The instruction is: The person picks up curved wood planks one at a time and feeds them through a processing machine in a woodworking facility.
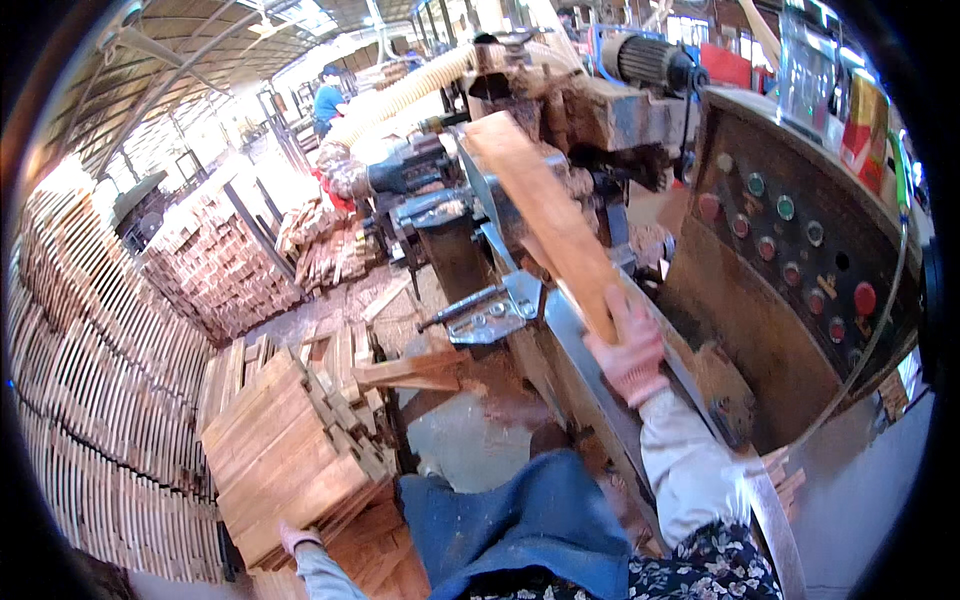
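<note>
A long reddish-brown wooden board (pixel 548 200) lies lengthwise on the machine's metal bed, its far end at the cutter area. My right hand (pixel 632 345), in a pinkish glove, is closed round the near end of this board. Low at the left, my left hand (pixel 297 537) holds the near edge of a wooden board (pixel 290 455) on top of a stack. Only a small part of this hand's fingers shows. More boards lie beneath, their ends stepped along the right side of the stack.
A dark control panel (pixel 790 235) with several round buttons rises on the right. Motors and a ribbed hose (pixel 425 90) sit at the machine's far end. Tall piles of wooden strips (pixel 90 400) stand at the left. A metal bracket (pixel 490 310) juts from the bed. Far back stands a person in blue (pixel 328 100).
</note>
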`<state>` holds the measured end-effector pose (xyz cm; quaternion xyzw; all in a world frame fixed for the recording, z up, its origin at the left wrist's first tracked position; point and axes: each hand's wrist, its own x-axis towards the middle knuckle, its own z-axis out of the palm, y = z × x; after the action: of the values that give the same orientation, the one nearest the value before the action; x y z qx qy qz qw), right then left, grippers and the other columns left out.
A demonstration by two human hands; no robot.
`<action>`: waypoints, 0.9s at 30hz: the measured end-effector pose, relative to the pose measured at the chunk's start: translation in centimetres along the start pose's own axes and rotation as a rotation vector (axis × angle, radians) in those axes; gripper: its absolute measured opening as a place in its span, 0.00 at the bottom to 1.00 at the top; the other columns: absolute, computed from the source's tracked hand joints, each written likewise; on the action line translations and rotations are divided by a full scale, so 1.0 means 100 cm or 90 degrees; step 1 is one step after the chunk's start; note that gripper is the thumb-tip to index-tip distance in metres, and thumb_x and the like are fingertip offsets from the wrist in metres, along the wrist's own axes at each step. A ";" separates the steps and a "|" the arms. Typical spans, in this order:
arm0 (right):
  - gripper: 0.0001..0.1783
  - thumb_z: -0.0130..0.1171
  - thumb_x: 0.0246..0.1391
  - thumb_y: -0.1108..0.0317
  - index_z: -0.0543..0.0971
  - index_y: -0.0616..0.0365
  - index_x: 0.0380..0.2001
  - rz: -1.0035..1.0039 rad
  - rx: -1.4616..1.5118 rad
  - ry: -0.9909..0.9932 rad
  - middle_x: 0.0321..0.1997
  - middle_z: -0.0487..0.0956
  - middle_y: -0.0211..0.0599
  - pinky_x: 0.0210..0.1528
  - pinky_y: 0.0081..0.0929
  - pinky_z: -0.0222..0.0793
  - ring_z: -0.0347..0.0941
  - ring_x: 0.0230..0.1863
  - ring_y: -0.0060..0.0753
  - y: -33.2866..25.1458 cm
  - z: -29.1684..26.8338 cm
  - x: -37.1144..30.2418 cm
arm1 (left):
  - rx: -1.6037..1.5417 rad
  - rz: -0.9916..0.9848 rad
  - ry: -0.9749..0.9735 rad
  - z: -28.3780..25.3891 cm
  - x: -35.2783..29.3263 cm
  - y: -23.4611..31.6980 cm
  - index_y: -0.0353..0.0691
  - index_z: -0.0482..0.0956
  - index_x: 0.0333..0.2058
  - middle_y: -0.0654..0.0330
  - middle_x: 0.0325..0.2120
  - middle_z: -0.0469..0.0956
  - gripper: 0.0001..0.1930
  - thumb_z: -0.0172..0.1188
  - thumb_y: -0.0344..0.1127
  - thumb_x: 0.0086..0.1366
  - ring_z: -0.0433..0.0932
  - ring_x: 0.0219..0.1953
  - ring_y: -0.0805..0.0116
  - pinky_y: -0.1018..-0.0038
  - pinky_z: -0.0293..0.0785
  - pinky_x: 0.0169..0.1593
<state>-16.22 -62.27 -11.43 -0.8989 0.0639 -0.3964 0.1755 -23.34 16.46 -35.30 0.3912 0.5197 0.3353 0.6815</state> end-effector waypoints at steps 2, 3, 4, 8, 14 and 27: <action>0.48 0.76 0.41 0.53 0.73 0.50 0.68 -0.043 0.015 -0.015 0.59 0.76 0.52 0.58 0.51 0.71 0.74 0.55 0.59 -0.003 -0.001 -0.014 | -0.022 -0.040 -0.023 -0.009 0.027 0.025 0.37 0.68 0.69 0.53 0.62 0.75 0.39 0.68 0.50 0.64 0.75 0.61 0.56 0.58 0.76 0.60; 0.47 0.76 0.41 0.53 0.73 0.49 0.68 -0.053 -0.026 -0.013 0.58 0.76 0.52 0.58 0.51 0.71 0.74 0.54 0.59 0.005 -0.013 -0.027 | -0.084 -0.008 -0.059 0.020 -0.008 0.005 0.30 0.69 0.67 0.51 0.58 0.78 0.39 0.66 0.50 0.65 0.79 0.55 0.59 0.64 0.77 0.58; 0.47 0.76 0.41 0.53 0.74 0.48 0.68 -0.069 -0.038 -0.015 0.57 0.76 0.51 0.57 0.51 0.71 0.74 0.53 0.59 0.005 -0.022 -0.035 | -0.038 0.041 -0.045 0.022 -0.021 0.016 0.29 0.71 0.66 0.51 0.58 0.79 0.38 0.66 0.51 0.65 0.79 0.54 0.59 0.65 0.77 0.58; 0.47 0.75 0.40 0.53 0.74 0.44 0.68 0.069 -0.124 -0.208 0.63 0.75 0.52 0.62 0.51 0.70 0.73 0.59 0.60 -0.017 -0.119 -0.109 | 0.057 0.107 -0.024 0.031 -0.050 0.035 0.27 0.77 0.61 0.51 0.59 0.79 0.33 0.62 0.51 0.68 0.79 0.54 0.59 0.63 0.74 0.61; 0.33 0.72 0.37 0.60 0.80 0.50 0.52 0.034 -0.177 -0.382 0.52 0.78 0.46 0.62 0.52 0.69 0.75 0.57 0.56 -0.023 -0.221 -0.160 | 0.140 -0.088 -0.212 0.061 0.036 0.035 0.40 0.79 0.58 0.57 0.61 0.78 0.28 0.49 0.54 0.70 0.73 0.61 0.52 0.51 0.69 0.64; 0.24 0.63 0.58 0.58 0.79 0.48 0.58 -0.094 -0.149 -0.301 0.57 0.79 0.40 0.62 0.46 0.69 0.73 0.62 0.49 0.009 -0.029 -0.007 | -0.075 0.020 -0.456 0.094 -0.093 0.011 0.41 0.77 0.61 0.59 0.52 0.83 0.27 0.65 0.51 0.70 0.81 0.51 0.62 0.67 0.80 0.54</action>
<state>-18.82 -63.71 -10.41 -0.9828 0.0011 -0.1774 0.0507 -16.49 7.27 -28.73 0.4514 0.2220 0.2169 0.8366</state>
